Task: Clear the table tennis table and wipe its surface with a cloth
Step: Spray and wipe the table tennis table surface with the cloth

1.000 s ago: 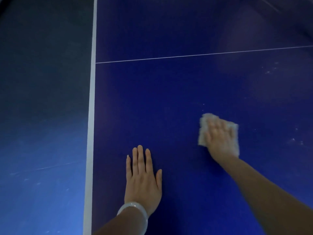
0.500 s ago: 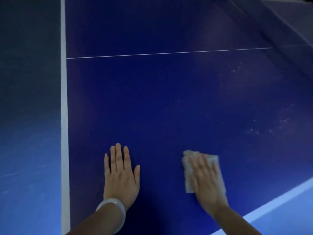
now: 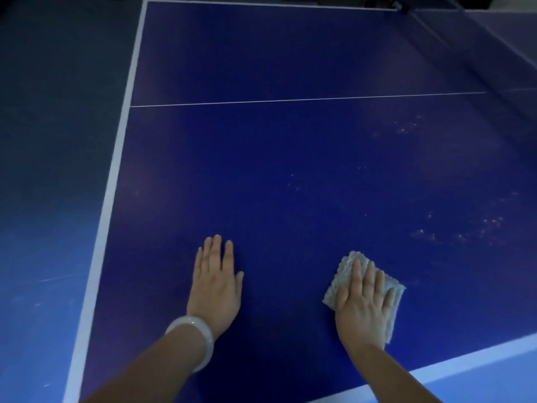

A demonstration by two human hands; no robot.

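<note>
right hand: fingers straight and slightly spread, pressing flat on the cloth. nothing is pinched or curled round. the cloth, pale and nubbly, lies folded under the palm, its edges showing beyond the fingertips, beside the thumb and along the little-finger side.

left hand: fingers straight and close together, palm flat on the bare counter, holding nothing. it sits well to the left of the cloth and appears to serve as a brace. a pale bangle circles the wrist behind it.

outward from the fingers: no loose objects show on the visible blue surface, so clearing looks done here and wiping is judged the step in hand. pale specks and smears lie ahead of and to the right of the right fingertips; more lie further out; a few faint ones sit straight ahead. a thin white line crosses the counter far beyond both hands. white edge bands run left of the left hand and behind the right wrist.

procedure, as judgement:
- keep the palm flat so the whole cloth bears on the surface.
- stroke toward the marked area to the right, overlapping each pass.
- keep the fingers spread to stop the cloth bunching.
- shift the bracing hand before reaching far.
</note>
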